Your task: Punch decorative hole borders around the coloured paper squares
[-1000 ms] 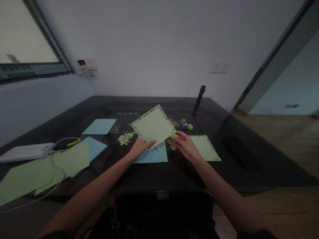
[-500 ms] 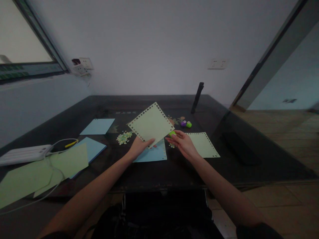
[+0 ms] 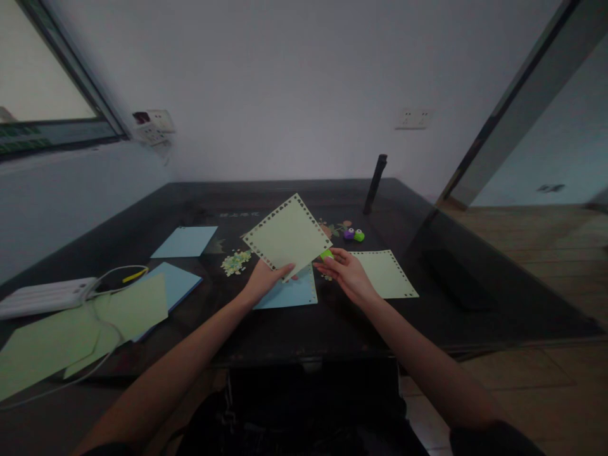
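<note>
The dark surface gives no backing to the held paper, which is tilted in the air above it, one corner toward the person, and could bend or swing if pushed from the side. Holes line its two far edges and its near left edge, while the near right edge looks plain; a hole set too close to the right corner could run into its neighbours and tear the paper. The flat green paper lies to the right and the blue paper below, where a slip could land one sheet over another. The left hand pinches only the near corner, thumb on top, so a loose hold might let it turn. The right hand grips the green punch by the right corner; whether the edge sits inside is too dim to tell, and a crooked bite would skew the hole. The scraps could scatter if brushed.
</note>
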Demonstrator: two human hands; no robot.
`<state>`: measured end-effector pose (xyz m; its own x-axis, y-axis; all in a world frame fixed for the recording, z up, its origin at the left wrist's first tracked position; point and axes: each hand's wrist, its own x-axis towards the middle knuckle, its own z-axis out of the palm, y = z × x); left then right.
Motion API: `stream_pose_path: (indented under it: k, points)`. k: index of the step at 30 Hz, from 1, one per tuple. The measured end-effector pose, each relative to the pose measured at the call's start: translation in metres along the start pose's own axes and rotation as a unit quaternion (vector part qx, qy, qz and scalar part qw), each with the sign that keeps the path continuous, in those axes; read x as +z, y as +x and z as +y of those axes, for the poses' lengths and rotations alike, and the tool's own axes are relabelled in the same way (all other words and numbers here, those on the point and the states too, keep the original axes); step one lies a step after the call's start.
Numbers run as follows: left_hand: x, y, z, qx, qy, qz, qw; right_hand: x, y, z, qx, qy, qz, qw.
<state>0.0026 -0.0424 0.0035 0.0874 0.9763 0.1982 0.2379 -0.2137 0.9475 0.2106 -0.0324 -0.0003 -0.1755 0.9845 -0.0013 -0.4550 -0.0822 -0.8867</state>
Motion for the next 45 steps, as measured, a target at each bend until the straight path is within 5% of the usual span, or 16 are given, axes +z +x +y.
stream_pose_path:
  k: [22, 29, 45]
  points:
    - [0.001, -0.001, 0.001, 0.031, 0.059, 0.002, 0.998, 0.004, -0.003, -0.003, 0.011, -0.029, 0.013, 0.999]
    - [0.002, -0.002, -0.005, 0.019, 0.07, -0.052, 0.996, 0.004, -0.003, -0.003, -0.003, -0.063, 0.019, 0.998]
    - [0.003, 0.001, -0.01, 0.055, 0.093, -0.008, 0.994, 0.003, -0.001, 0.001, 0.004, -0.033, 0.013, 0.999]
